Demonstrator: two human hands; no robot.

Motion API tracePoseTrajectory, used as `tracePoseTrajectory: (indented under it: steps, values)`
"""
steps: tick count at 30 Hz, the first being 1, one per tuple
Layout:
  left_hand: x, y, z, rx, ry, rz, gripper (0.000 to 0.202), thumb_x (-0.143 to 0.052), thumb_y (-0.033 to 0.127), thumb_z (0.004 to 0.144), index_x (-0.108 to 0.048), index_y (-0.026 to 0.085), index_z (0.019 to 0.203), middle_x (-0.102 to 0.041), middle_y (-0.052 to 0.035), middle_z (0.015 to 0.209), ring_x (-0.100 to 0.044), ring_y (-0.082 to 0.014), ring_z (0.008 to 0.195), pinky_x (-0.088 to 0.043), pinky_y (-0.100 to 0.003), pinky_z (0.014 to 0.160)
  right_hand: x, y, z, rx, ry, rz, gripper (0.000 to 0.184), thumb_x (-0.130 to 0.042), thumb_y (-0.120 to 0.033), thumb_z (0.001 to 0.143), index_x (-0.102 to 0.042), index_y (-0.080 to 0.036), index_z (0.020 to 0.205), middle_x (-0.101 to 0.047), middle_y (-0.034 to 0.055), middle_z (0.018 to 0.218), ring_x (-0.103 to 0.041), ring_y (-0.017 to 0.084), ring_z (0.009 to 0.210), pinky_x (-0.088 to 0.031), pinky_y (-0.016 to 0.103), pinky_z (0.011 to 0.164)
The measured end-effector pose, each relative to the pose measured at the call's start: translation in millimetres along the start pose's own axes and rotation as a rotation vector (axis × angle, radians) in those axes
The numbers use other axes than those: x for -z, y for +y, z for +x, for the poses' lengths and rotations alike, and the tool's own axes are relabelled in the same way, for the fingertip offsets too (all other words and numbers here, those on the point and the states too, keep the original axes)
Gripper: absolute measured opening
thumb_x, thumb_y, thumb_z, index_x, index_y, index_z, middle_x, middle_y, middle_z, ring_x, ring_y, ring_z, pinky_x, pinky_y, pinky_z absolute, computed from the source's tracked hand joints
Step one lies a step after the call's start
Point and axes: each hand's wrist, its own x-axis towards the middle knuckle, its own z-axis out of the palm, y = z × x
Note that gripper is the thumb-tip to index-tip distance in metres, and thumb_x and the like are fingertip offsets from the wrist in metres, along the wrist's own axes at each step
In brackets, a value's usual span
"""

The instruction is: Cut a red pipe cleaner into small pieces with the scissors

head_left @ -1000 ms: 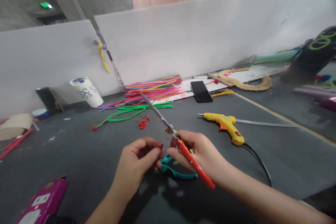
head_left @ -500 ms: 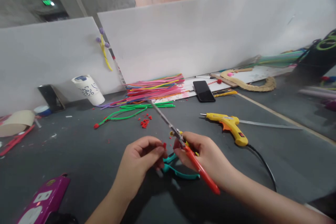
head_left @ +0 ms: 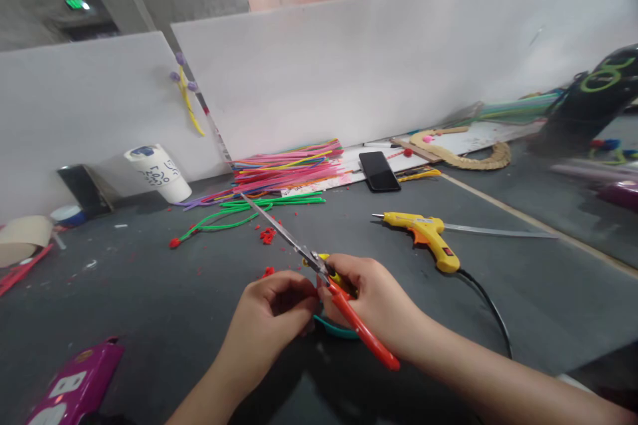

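Note:
My right hand is closed around scissors with red and yellow handles. Their long silver blades point up and to the left, above the table. Close beside it, my left hand has its thumb and forefinger pinched on a small red piece, mostly hidden by the fingers. The fingertips of both hands nearly meet just below the scissors' pivot. Under them lies a tool with a teal handle, largely covered. Red scraps are scattered beyond my left hand, and a few more lie right at its knuckles.
A yellow glue gun with a black cord lies to the right. Behind are pink and green pipe cleaners, a black phone and a white paper cup. A purple power strip sits at lower left.
My hands have come closer together, and the scissors have shifted left, now covering more of the teal-handled tool. The whole view has slid slightly, so the background sits further left.

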Motion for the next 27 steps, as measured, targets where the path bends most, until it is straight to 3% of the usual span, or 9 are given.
tracePoseTrajectory:
  steps: [3, 6, 9, 13, 20, 27]
  values:
    - [0.4, 0.0, 0.2, -0.032, 0.004, -0.009, 0.008, -0.067, 0.020, 0.062, -0.064, 0.013, 0.064, -0.058, 0.0002, 0.052, -0.052, -0.0106, 0.046, -0.042, -0.021, 0.047, 1.1, -1.5, -0.6, 0.029, 0.011, -0.039, 0.008, -0.049, -0.017, 0.066, -0.044, -0.018, 0.060, -0.038, -0.0056, 0.055, -0.032, 0.008, 0.053, -0.027, 0.018, 0.046]
    - [4.5, 2.3, -0.2, -0.082, 0.094, -0.102, 0.009, -0.068, 0.022, 0.064, -0.063, 0.014, 0.065, -0.060, 0.0008, 0.053, -0.052, -0.0101, 0.046, -0.043, -0.021, 0.047, 6.2, -4.1, -2.0, 0.064, 0.010, -0.121, 0.015, -0.054, -0.028, 0.070, -0.044, -0.019, 0.063, -0.042, -0.0052, 0.057, -0.035, 0.009, 0.053, -0.028, 0.019, 0.048]
    - [11.2, 5.6, -0.7, -0.139, 0.215, -0.231, 0.007, -0.068, 0.020, 0.065, -0.062, 0.016, 0.067, -0.063, 0.0012, 0.057, -0.054, -0.0095, 0.048, -0.044, -0.020, 0.048, 12.0, -5.4, -3.7, 0.087, 0.005, -0.312, 0.026, -0.059, -0.042, 0.069, -0.044, -0.020, 0.067, -0.044, -0.0058, 0.056, -0.035, 0.009, 0.050, -0.025, 0.020, 0.046]
    - [17.0, 9.1, -1.1, -0.235, 0.243, -0.329, 0.003, -0.064, 0.015, 0.069, -0.063, 0.016, 0.066, -0.063, 0.0021, 0.059, -0.053, -0.0070, 0.047, -0.042, -0.017, 0.045, 13.3, 0.1, -5.3, 0.114, 0.030, -0.599, 0.038, -0.056, -0.056, 0.068, -0.049, -0.020, 0.072, -0.049, -0.0031, 0.056, -0.040, 0.012, 0.048, -0.023, 0.023, 0.047]
    - [14.9, 12.1, -1.6, -0.303, 0.309, -0.437, 0.007, -0.064, 0.009, 0.065, -0.065, 0.016, 0.066, -0.062, 0.0032, 0.060, -0.053, -0.0060, 0.044, -0.042, -0.015, 0.041, 7.7, 14.4, -9.1, 0.206, 0.007, -0.846, 0.042, -0.044, -0.058, 0.076, -0.053, -0.017, 0.076, -0.059, 0.0043, 0.062, -0.053, 0.018, 0.053, -0.022, 0.026, 0.048]
    - [14.8, 9.8, -0.5, -0.351, 0.306, -0.500, 0.004, -0.065, 0.013, 0.067, -0.067, 0.016, 0.067, -0.063, 0.0025, 0.060, -0.054, -0.0055, 0.043, -0.043, -0.014, 0.040, 5.5, 16.8, -9.9, 0.222, 0.056, -0.900, 0.048, -0.041, -0.064, 0.076, -0.052, -0.018, 0.073, -0.058, 0.0033, 0.058, -0.055, 0.019, 0.051, -0.021, 0.026, 0.048]
